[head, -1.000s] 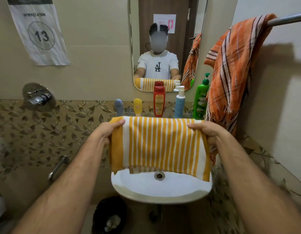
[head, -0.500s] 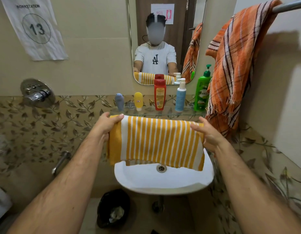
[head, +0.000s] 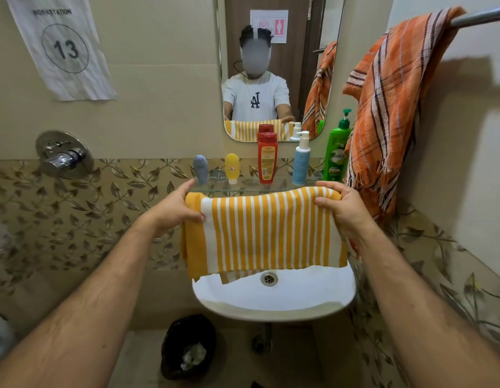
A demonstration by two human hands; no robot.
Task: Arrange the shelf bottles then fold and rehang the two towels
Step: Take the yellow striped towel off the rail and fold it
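Gripping one striped towel (head: 267,233): two hands; five bottles (head: 267,158) shelved.

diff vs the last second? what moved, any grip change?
The right hand opened off the yellow striped towel half a second ago and now grips its top right corner again. The left hand kept its grip. Towel still spread over the sink; shelf bottles and orange towel unchanged.

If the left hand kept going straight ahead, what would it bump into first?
Probably the front edge of the glass shelf, near the grey-blue bottle. The left hand grips the yellow striped towel just before it, though depth is hard to judge.
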